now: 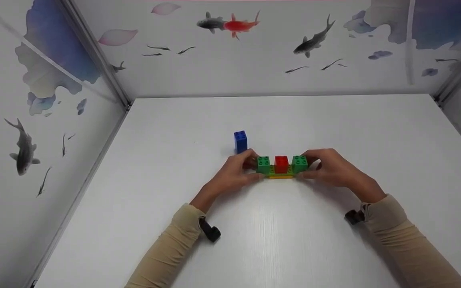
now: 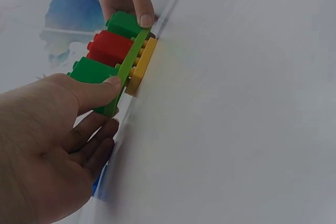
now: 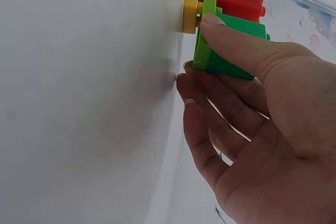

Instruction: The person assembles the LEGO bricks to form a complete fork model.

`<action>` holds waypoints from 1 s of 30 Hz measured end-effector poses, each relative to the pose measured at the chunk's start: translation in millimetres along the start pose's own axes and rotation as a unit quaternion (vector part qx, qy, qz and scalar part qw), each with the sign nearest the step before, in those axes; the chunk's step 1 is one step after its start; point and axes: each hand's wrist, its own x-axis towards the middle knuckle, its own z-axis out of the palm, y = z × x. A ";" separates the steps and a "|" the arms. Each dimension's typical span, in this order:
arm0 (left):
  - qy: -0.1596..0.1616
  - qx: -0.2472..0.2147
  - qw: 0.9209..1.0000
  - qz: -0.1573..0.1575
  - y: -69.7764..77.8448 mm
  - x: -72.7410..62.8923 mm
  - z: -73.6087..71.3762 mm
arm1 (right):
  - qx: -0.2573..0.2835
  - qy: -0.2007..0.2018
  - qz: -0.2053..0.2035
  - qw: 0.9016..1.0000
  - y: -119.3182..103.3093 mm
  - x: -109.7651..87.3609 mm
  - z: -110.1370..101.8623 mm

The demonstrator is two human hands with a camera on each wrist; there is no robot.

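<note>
Both hands hold a small toy brick assembly from its two ends. My left hand [image 1: 234, 172] pinches its left end, by a green brick [image 1: 263, 165], with the thumb in front. At the opposite end, my right hand [image 1: 332, 168] grips beside a second green brick [image 1: 300, 163]. Between them stands a red brick [image 1: 281, 164]. All three sit on a light green strip [image 2: 126, 66]. Under the strip is a yellow brick [image 2: 143, 66], its studs showing in a narrow gap. A blue brick [image 1: 240, 141] stands upright just behind my left hand.
The white tabletop [image 1: 254, 228] spreads around the bricks. A back wall [image 1: 246, 76] and a left wall [image 1: 90, 140], printed with fish, border it. Black devices [image 1: 211, 233] are strapped at both sleeve cuffs.
</note>
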 end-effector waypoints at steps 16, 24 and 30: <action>0.006 0.014 1.000 0.025 -3.4 -1.9 -2.6 | -0.019 -0.001 -0.015 1.000 -1.9 0.8 1.7; 0.008 0.028 0.999 0.029 -2.5 -2.2 -1.7 | -0.018 0.003 -0.018 1.000 0.2 0.2 1.9; 0.003 0.030 0.999 0.027 -3.0 -2.0 -2.6 | -0.015 -0.001 -0.013 1.000 1.3 0.7 2.3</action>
